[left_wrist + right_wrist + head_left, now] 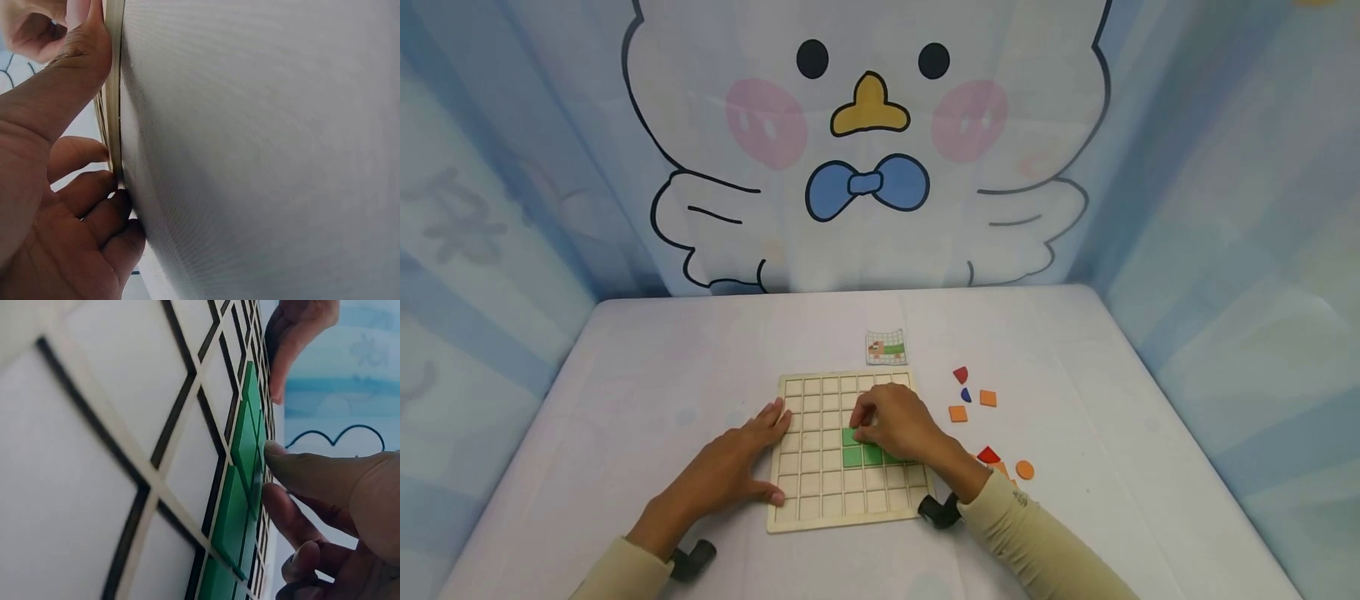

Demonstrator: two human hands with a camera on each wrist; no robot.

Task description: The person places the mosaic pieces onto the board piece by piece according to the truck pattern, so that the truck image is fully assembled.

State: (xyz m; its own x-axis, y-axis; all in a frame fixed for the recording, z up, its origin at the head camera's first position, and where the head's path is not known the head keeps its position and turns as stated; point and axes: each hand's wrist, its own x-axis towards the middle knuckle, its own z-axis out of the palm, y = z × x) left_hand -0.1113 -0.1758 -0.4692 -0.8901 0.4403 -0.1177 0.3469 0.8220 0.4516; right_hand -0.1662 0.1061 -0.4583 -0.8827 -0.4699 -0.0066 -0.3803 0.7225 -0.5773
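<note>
A pale wooden grid board [820, 500] lies on the table, with green square tiles [852, 457] in several of its cells right of the middle. My left hand [730, 467] steadies the board's left side, thumb and fingers spread apart against the edge. In the left wrist view, fingertips [103, 187] touch the board's wooden rim [113, 94]. Over the green tiles, my right hand [898, 421] has its thumb and forefinger at a green square tile [257, 481], pinching at its edges. The right palm hides part of the board and some cells.
A small picture card [886, 347] with a coloured grid pattern lies behind the board. To the right are loose orange squares [988, 398], red pieces [961, 375], a blue piece [966, 395] and an orange disc [1025, 470]. A printed curtain [865, 250] hangs behind the table.
</note>
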